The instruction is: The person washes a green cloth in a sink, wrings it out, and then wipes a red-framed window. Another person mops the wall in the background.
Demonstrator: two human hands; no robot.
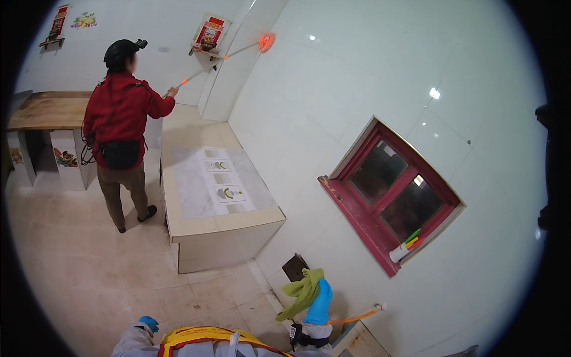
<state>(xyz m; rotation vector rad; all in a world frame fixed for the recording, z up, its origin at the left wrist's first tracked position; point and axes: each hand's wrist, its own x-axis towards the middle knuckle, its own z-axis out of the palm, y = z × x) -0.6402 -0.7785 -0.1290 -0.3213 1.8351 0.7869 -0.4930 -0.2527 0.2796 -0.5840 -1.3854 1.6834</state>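
My right hand (320, 300), in a blue glove, is raised near the white tiled wall at the lower middle, closed on a green cloth (300, 290). A dark square plate (294, 267) on the wall is just behind the cloth. A black device (309, 338) sits at my right wrist, and an orange tube (351, 317) with a white end runs behind it. My left hand (148, 323), also gloved in blue, is low at the bottom left beside my yellow-edged garment, fingers curled; whatever may be in it is hidden.
A person (124, 122) in red stands at left holding a long pole with an orange head (266, 42) to the wall. A tiled counter (223, 232) runs along the wall; a wooden worktop (44, 110) stands behind the person. A red-framed window (372, 211) has a cup (397, 253) on its sill.
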